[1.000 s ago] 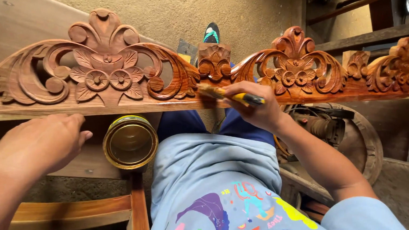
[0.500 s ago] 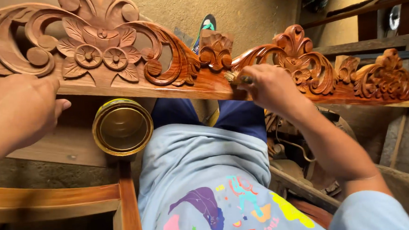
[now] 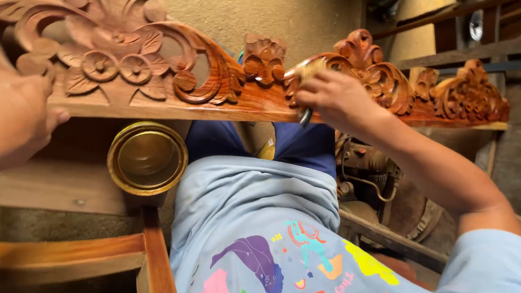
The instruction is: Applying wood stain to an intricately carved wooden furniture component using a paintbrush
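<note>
The carved wooden panel [image 3: 234,88] runs off the top and left edges, so its upper scrolls are cut away. The left hand [image 3: 9,118] is blurred and cropped by the left edge; its fingers cannot be told apart. The right hand [image 3: 338,98] covers most of the brush [image 3: 306,93], leaving only a pale tip and a dark end visible. The machine [image 3: 366,170] beneath that forearm is half hidden and unclear.

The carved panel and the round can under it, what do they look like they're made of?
The carved panel looks like solid wood, reddish-brown with visible grain and a wet-looking sheen, probably stain or varnish. The right hand holds a brush against it; the left hand steadies its end. The round can looks like metal, with a shiny gold-toned rim and reflective inside.
</note>
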